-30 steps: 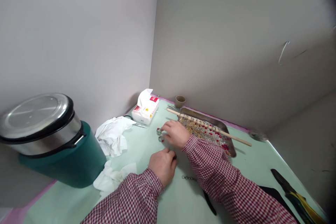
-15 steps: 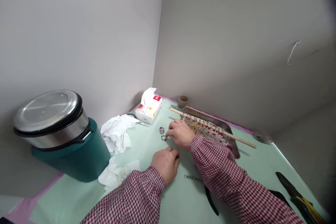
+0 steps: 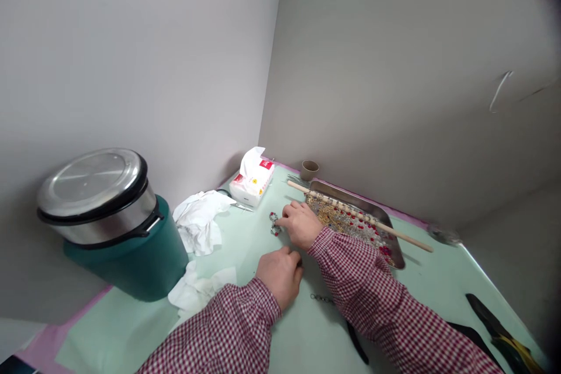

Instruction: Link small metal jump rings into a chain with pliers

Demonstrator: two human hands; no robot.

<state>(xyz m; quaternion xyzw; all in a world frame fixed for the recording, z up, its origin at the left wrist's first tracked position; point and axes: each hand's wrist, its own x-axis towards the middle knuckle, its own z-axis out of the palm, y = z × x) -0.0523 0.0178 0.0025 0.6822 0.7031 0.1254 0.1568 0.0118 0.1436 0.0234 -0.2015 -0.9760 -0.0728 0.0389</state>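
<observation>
My right hand (image 3: 301, 224) reaches over the table with its fingers curled and the tips pressed at a small beaded loop (image 3: 275, 228) with red and dark beads. A second small beaded loop (image 3: 272, 216) lies just beyond it, seeming to touch. Nearer to me, my left hand (image 3: 280, 277) rests closed on the table; its fingertips are turned away, so what they hold, if anything, is hidden. A short dark chain (image 3: 322, 298) runs partly under my right sleeve.
A metal tray (image 3: 398, 257) holds gold chains and red-beaded strands, with a wooden stick (image 3: 407, 238) across it. Around stand a brown cup (image 3: 309, 170), tissue pack (image 3: 252, 184), crumpled tissues (image 3: 199, 222), tweezers (image 3: 242, 207), green bin-like container (image 3: 131, 269) and yellow-and-black tool (image 3: 504, 333).
The far beaded loop now sits closer to the near one, by my right fingertips. My left hand stays closed in about the same place. The view has shifted slightly.
</observation>
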